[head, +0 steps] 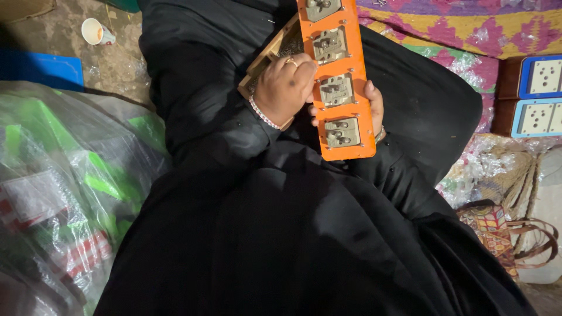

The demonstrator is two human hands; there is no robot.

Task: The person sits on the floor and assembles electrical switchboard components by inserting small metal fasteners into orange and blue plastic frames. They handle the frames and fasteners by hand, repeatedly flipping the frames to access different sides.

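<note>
A long orange panel [358, 88] carrying several metal socket modules lies slanted over my lap, which is covered in black cloth. My left hand [284, 88], wearing a ring and a beaded bracelet, is curled over a wooden box [260, 61] beneath the panel, its fingers touching the panel's left edge. My right hand [374, 108] grips the panel from behind at its right edge. Only the fingertips and a bangle show.
Clear plastic bags [70, 193] of green and red packs fill the left. A paper cup [93, 30] and a blue sheet [41, 69] lie on the floor behind. At right are two blue-and-white socket boards [535, 96], a patterned cloth [468, 26] and a woven bag [497, 225].
</note>
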